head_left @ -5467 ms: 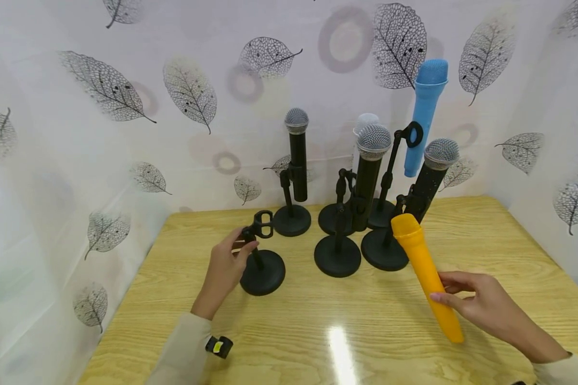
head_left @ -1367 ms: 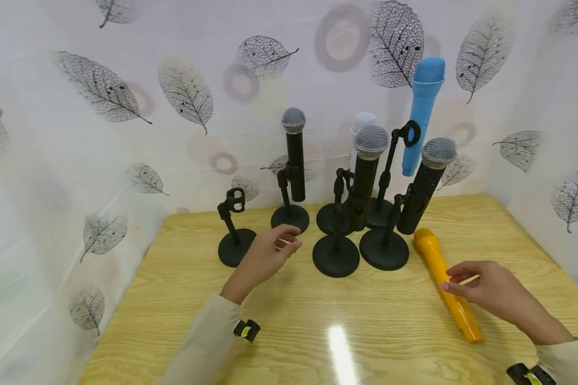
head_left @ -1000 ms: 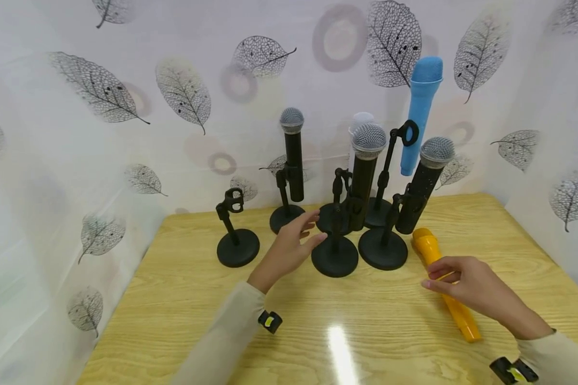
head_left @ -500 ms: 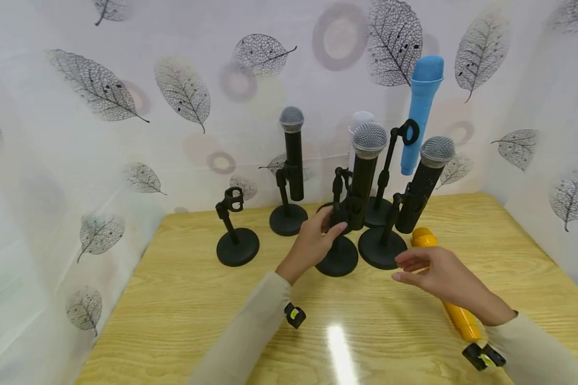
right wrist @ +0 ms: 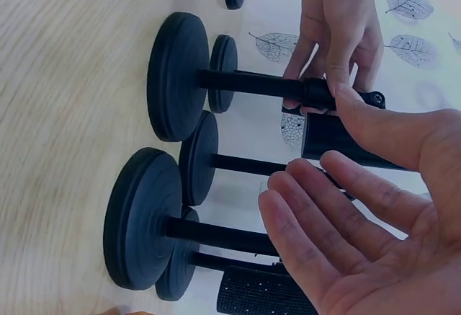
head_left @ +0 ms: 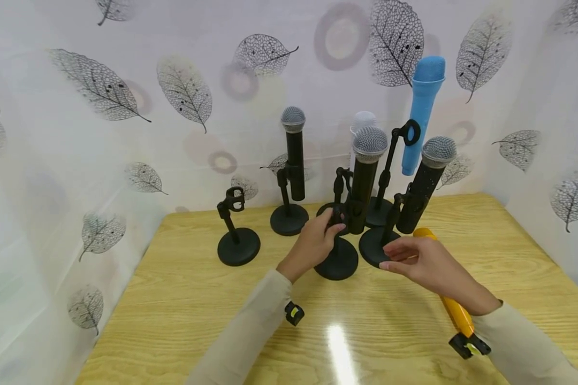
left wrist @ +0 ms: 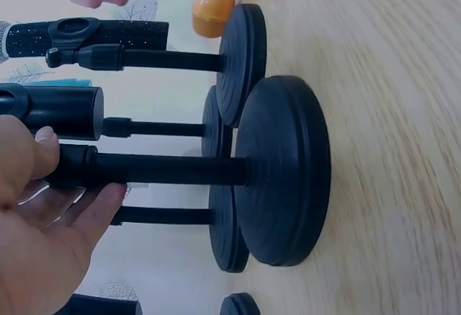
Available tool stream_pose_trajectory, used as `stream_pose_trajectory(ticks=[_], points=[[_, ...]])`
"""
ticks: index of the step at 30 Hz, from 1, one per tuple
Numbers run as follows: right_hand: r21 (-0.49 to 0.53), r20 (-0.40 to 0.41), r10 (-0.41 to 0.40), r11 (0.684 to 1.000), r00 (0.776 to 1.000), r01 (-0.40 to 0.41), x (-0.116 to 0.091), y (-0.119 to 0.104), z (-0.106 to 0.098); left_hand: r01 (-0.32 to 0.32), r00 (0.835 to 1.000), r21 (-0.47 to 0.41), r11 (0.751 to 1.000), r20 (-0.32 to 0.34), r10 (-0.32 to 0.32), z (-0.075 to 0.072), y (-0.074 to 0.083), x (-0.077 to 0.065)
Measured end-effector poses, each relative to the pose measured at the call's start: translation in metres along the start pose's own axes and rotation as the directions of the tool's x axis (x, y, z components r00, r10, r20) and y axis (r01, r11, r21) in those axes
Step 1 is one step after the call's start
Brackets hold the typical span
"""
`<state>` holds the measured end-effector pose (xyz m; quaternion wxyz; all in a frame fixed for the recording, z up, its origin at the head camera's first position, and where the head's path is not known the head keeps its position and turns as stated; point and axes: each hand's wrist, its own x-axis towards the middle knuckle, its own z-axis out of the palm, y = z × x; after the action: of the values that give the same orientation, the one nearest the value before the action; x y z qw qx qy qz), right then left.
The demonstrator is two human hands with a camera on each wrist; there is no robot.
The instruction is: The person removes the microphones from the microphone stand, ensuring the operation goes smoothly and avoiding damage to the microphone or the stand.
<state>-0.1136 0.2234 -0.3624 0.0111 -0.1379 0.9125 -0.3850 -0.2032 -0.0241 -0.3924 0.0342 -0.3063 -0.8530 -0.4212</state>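
Note:
My left hand (head_left: 313, 240) grips the upper pole of the front middle microphone stand (head_left: 337, 261), its thumb and fingers round the black joint (left wrist: 75, 165) in the left wrist view. That stand's clip carries a black microphone (head_left: 364, 179) with a silver mesh head, leaning slightly. My right hand (head_left: 426, 264) hovers with relaxed, parted fingers by the base of the right stand (head_left: 373, 248), holding nothing; its palm (right wrist: 389, 264) shows in the right wrist view. Beneath the right forearm lies an orange microphone (head_left: 456, 315) on the table, partly hidden.
An unloaded stand (head_left: 238, 247) is at the left. Behind it to the right, another stand holds a slim black microphone (head_left: 295, 166). A blue microphone (head_left: 420, 117), a partly hidden white one (head_left: 364, 121) and a speckled black one (head_left: 424, 187) crowd the right side before the leaf-print backdrop.
The left hand let go of the unloaded stand, now farther back left, and took hold of the front middle one. The right hand laid the orange microphone down and moved left.

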Motion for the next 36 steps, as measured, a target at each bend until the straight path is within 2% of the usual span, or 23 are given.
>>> stream_pose_trajectory(ticks=[6,13,23,36], points=[[0.011,-0.006,0.002,1.0,1.0,-0.001,0.001,-0.005,-0.002,-0.002,0.999,0.032,0.999,0.04,0.001,-0.005,0.003,-0.007],[0.024,-0.031,-0.005,1.0,1.0,0.006,0.004,-0.011,-0.005,0.026,0.997,0.032,0.999,0.075,-0.028,-0.009,0.007,-0.019],[0.044,-0.036,-0.038,0.998,0.999,0.04,0.007,-0.02,-0.005,-0.007,0.997,0.055,0.998,0.083,0.002,-0.013,0.012,-0.037],[0.054,-0.045,-0.092,0.994,0.995,0.094,0.013,-0.036,-0.008,-0.015,0.995,0.069,0.998,0.097,0.009,-0.019,0.017,-0.062]])
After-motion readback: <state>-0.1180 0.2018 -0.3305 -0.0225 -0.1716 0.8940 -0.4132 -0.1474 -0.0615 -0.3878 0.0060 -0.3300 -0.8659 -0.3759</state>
